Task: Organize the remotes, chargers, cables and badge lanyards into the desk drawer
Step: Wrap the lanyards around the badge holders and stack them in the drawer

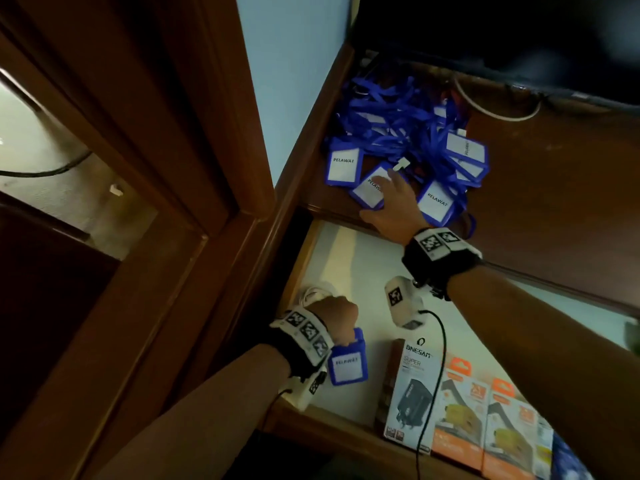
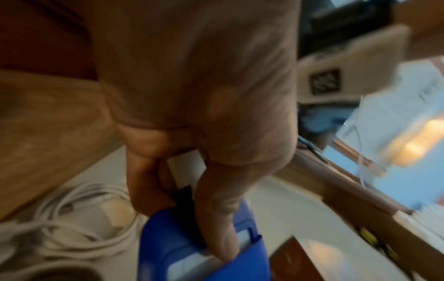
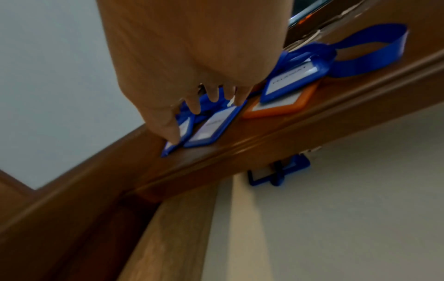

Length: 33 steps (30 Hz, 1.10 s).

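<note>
From the head camera, the right hand point(image 1: 389, 202) lies with fingers spread flat on a badge point(image 1: 369, 190) at the near edge of the pile point(image 1: 408, 133) on the desk point(image 1: 554, 188). The open drawer point(image 1: 363, 265) is directly below, toward the person.

At the left wrist, the left hand point(image 2: 192, 114) pinches a blue badge holder point(image 2: 204, 247) over the drawer, beside a white cable point(image 2: 72, 218).

At the right wrist, the fingertips point(image 3: 173, 133) touch the badges; nothing is gripped yet.

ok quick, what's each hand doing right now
Left hand: grips a blue badge holder over the open drawer.
Right hand: open, fingers touching the lanyard pile.

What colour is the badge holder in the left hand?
Blue, with a white card inside: the badge holder shows best in the head view.
</note>
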Available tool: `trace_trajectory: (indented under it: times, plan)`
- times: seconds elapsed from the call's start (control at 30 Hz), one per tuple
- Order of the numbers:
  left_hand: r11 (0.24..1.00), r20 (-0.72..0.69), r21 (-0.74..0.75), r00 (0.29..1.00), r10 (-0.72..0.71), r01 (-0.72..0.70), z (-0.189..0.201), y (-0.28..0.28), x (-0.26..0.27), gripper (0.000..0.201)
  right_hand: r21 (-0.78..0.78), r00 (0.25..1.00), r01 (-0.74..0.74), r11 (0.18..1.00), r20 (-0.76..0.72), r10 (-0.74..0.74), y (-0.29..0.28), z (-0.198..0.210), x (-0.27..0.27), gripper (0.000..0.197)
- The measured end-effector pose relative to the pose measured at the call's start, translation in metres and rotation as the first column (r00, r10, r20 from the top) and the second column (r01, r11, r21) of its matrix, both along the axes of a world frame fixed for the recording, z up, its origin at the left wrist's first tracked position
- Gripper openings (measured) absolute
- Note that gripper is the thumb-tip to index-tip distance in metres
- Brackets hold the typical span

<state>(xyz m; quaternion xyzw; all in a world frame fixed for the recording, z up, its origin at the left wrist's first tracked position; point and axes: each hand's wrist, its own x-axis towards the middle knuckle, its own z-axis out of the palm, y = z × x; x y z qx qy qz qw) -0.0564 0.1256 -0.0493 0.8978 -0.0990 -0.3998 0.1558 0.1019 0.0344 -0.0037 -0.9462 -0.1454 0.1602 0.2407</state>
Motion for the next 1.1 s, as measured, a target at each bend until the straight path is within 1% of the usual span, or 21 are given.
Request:
trace_trajectory:
  times: [0.1,0.2,0.27,0.33,0.37,0.43,0.5,0.57,0.67,0.73,0.83,0.9,0.97,1.0,1.03,1.1]
  plan:
    - [0.993,0.003,0.036,0.994,-0.112,0.111,-0.013,-0.017,-0.007,0.021,-0.125,0.997,-0.076,0.989,-0.035,0.073,0.005,-0.014,-0.008,0.089]
    - [0.986,-0.016,0.008,0.986,-0.165,0.165,-0.025,-0.029,-0.009,0.017,-0.226,0.994,-0.105,0.968,0.014,0.111,0.000,-0.017,-0.020,0.103]
    - [0.982,-0.028,-0.023,0.982,-0.187,0.186,-0.030,-0.036,-0.010,0.021,-0.293,0.989,-0.119,0.949,0.050,0.139,-0.006,-0.017,-0.028,0.110]
    - [0.981,-0.031,-0.053,0.982,-0.187,0.186,-0.033,-0.043,-0.011,0.021,-0.349,0.981,-0.132,0.928,0.086,0.172,-0.011,-0.017,-0.033,0.110]
    - [0.980,-0.028,-0.061,0.981,-0.191,0.189,-0.035,-0.045,-0.011,0.021,-0.365,0.978,-0.135,0.921,0.100,0.183,-0.013,-0.017,-0.034,0.106]
    - [0.980,-0.027,-0.049,0.981,-0.194,0.193,-0.039,-0.050,-0.014,0.023,-0.352,0.973,-0.114,0.929,0.148,0.176,-0.018,-0.016,-0.034,0.090]
    - [0.982,-0.029,-0.048,0.982,-0.184,0.183,-0.044,-0.054,-0.015,0.029,-0.278,0.966,-0.037,0.960,0.235,0.105,-0.021,-0.012,-0.035,0.069]
    - [0.979,-0.048,-0.060,0.979,-0.196,0.193,-0.048,-0.057,-0.015,0.028,-0.223,0.953,0.027,0.974,0.299,0.042,-0.024,-0.011,-0.037,0.056]
    - [0.976,-0.059,-0.079,0.976,-0.210,0.205,-0.055,-0.060,-0.015,0.022,-0.229,0.946,0.012,0.973,0.318,0.063,-0.028,-0.010,-0.043,0.051]
    - [0.976,-0.055,-0.086,0.977,-0.204,0.199,-0.061,-0.060,-0.014,0.025,-0.192,0.939,0.008,0.981,0.339,0.058,-0.032,-0.006,-0.044,0.049]
    - [0.979,-0.028,-0.119,0.985,-0.169,0.165,-0.063,-0.058,-0.008,0.032,-0.075,0.891,0.022,0.997,0.454,0.015,-0.037,0.001,-0.047,0.038]
    - [0.982,0.018,-0.141,0.992,-0.125,0.126,-0.062,-0.053,-0.003,0.043,0.059,0.860,0.045,0.997,0.506,-0.069,-0.042,0.008,-0.047,0.032]
    - [0.989,0.033,-0.138,0.998,-0.055,0.059,-0.059,-0.048,0.000,0.051,0.224,0.857,0.096,0.970,0.477,-0.195,-0.048,0.021,-0.051,0.030]
    - [0.991,0.035,-0.134,0.999,-0.021,0.026,-0.058,-0.046,0.001,0.051,0.313,0.854,0.141,0.939,0.442,-0.276,-0.052,0.028,-0.053,0.029]
    - [0.992,0.035,-0.126,0.999,0.012,-0.007,-0.056,-0.044,0.001,0.050,0.407,0.845,0.190,0.894,0.395,-0.360,-0.058,0.034,-0.057,0.027]
    - [0.993,0.036,-0.096,0.997,0.067,-0.064,-0.051,-0.042,0.000,0.048,0.563,0.833,0.283,0.777,0.256,-0.490,-0.075,0.042,-0.067,0.025]
